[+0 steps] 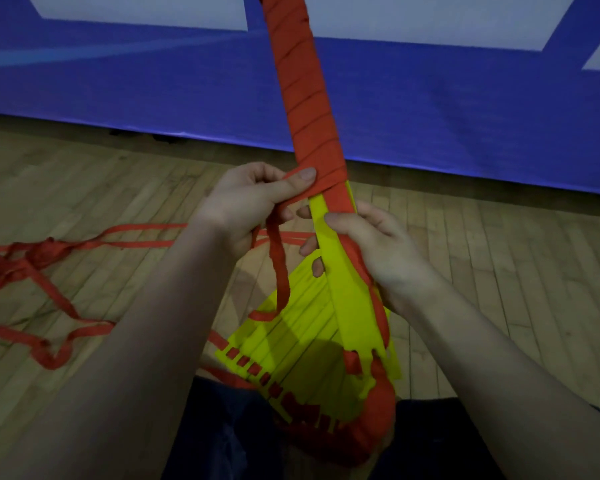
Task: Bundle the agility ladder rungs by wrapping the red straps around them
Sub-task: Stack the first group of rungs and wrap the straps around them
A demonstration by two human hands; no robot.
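One bundle of flat yellow plastic ladder rungs (302,327) stands tilted over the person's lap. Its lower ends are fanned out, too overlapped to count exactly. Its upper part is wound in many spiral turns of flat red webbing strap (312,98).

Two bare hands work at the bottom edge of the winding. The left hand (246,206) has its fingers (300,176) curled, with the thumb pinching the strap flat where it meets the bundle. A loose length hangs below the hand. The right hand (378,247) grips the bare rungs just below, its fingers (307,249) wrapped round and the thumb lying on top.

One tangle of slack red strap (39,258) lies on the pale wooden plank floor (101,174) to the left. A blue padded wall mat (153,81) stands behind.
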